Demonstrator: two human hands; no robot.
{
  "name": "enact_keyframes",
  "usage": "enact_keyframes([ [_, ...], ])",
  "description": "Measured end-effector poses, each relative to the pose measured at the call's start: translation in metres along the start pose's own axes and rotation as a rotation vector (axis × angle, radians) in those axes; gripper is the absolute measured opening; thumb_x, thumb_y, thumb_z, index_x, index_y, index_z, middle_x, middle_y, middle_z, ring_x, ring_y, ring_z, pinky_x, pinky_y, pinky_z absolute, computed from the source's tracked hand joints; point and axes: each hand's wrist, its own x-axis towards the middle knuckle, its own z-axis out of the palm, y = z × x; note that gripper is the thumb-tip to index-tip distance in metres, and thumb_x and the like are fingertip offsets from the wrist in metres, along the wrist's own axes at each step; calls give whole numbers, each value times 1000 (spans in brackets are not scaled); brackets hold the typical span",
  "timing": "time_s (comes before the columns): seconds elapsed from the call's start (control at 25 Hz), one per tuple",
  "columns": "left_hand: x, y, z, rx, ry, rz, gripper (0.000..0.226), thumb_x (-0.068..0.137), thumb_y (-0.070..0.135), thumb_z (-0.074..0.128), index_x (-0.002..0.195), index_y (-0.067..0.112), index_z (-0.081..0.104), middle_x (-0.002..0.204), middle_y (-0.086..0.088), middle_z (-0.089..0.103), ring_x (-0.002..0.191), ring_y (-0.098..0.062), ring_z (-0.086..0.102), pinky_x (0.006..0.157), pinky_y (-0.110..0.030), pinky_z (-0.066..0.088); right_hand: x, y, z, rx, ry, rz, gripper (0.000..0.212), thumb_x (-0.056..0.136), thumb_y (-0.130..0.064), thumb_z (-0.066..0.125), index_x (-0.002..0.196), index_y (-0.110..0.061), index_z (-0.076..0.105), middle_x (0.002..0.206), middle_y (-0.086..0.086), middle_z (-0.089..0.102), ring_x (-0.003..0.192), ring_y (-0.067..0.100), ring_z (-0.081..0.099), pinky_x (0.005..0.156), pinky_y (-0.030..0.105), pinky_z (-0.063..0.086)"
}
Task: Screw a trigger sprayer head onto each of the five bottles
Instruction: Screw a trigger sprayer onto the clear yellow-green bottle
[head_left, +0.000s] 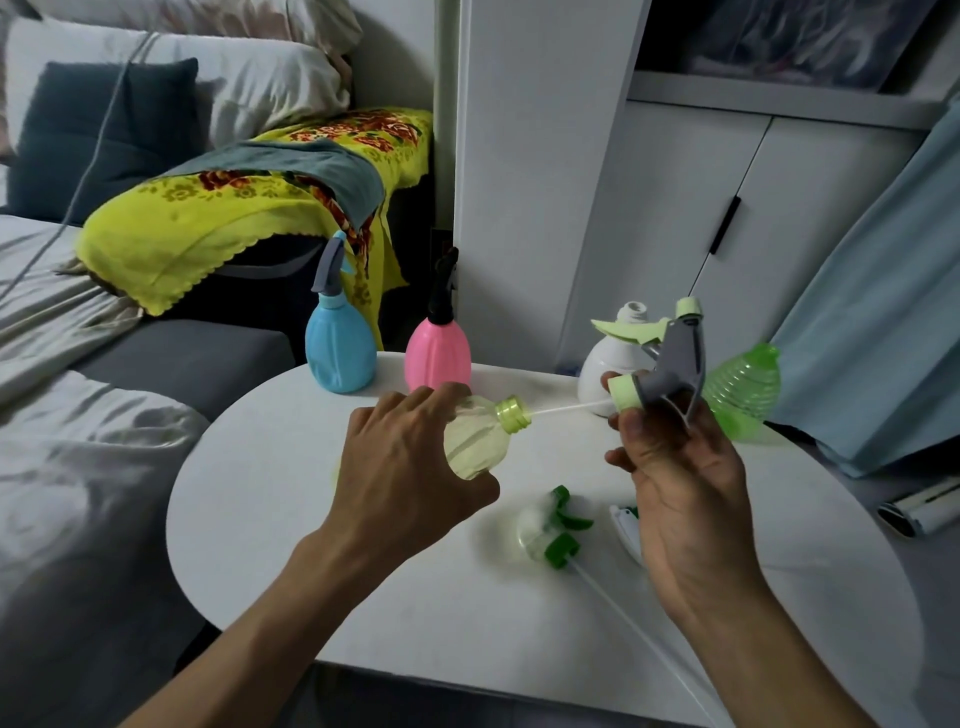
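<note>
My left hand (410, 462) grips a pale yellow-green bottle (480, 436), tilted with its threaded neck pointing right. My right hand (675, 467) holds a grey sprayer head (672, 364) with a light green collar and trigger; its white dip tube runs into the bottle's neck, and the collar is a little apart from the neck. At the back of the white round table (311, 519) stand a blue bottle (340, 348) and a pink bottle (437, 353), each with a sprayer head on. A white bottle (605, 364) and a green ribbed bottle (743, 395) have open necks.
Two loose sprayer heads lie on the table near my right hand: a clear one with green parts (553, 525) and a white one (626, 522), partly hidden. A sofa with a yellow cloth (234, 218) is left, a white cabinet (727, 182) behind, a blue curtain (883, 312) right.
</note>
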Motion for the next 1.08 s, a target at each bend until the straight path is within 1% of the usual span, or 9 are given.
enact_keyframes([
  [0.12, -1, 2, 0, -1, -14, 6, 70, 55, 43, 82, 119, 22, 61, 107, 2, 72, 92, -26, 63, 78, -30, 35, -3, 5, 4, -5, -28, -4, 29, 71, -26, 76, 97, -38, 75, 96, -13, 75, 89, 4, 66, 70, 19, 53],
  [0.32, -5, 8, -2, -10, -33, 24, 72, 57, 47, 80, 122, 23, 60, 108, 2, 71, 93, -25, 61, 79, -32, 37, -10, 12, 12, -13, -56, 33, 32, 68, -31, 77, 99, -39, 75, 99, -13, 76, 93, 2, 67, 73, 18, 53],
  [0.52, -8, 11, -1, 4, -54, 30, 76, 57, 48, 84, 124, 22, 60, 110, 1, 71, 95, -24, 61, 81, -32, 41, -17, 21, 18, -45, -80, 52, 33, 76, -17, 74, 102, -38, 75, 102, -11, 76, 94, 2, 68, 73, 18, 53],
  [0.72, -9, 11, -1, 24, -58, 29, 75, 54, 47, 85, 120, 21, 62, 104, 0, 72, 89, -25, 61, 78, -35, 44, -17, 21, 20, -31, -72, 83, 37, 67, -32, 81, 102, -41, 74, 106, -13, 76, 98, 2, 68, 77, 19, 54],
  [0.8, -10, 11, 0, 28, -65, 31, 74, 53, 47, 85, 119, 21, 62, 103, 0, 72, 88, -26, 61, 78, -36, 46, -19, 23, 20, -33, -79, 104, 36, 70, -27, 81, 102, -41, 74, 106, -12, 76, 99, 3, 69, 77, 18, 54],
  [0.92, -11, 12, 0, 35, -69, 30, 74, 52, 46, 85, 117, 20, 63, 100, -2, 72, 85, -27, 61, 77, -40, 49, -21, 29, 21, -45, -79, 107, 36, 75, -14, 75, 101, -38, 74, 102, -10, 77, 96, 4, 70, 73, 16, 52],
  [1.0, -11, 12, -1, 56, -74, 32, 73, 51, 45, 85, 116, 19, 64, 98, -2, 72, 84, -28, 61, 76, -42, 49, -22, 29, 21, -70, -85, 103, 37, 75, -12, 77, 101, -38, 74, 103, -8, 77, 99, 7, 70, 76, 16, 52],
  [1.08, -11, 12, -2, 92, -86, 38, 72, 51, 44, 85, 115, 19, 64, 98, -2, 72, 84, -29, 61, 76, -43, 49, -23, 30, 20, -128, -109, 92, 37, 76, -13, 77, 101, -39, 73, 104, -8, 76, 103, 10, 69, 80, 20, 53],
])
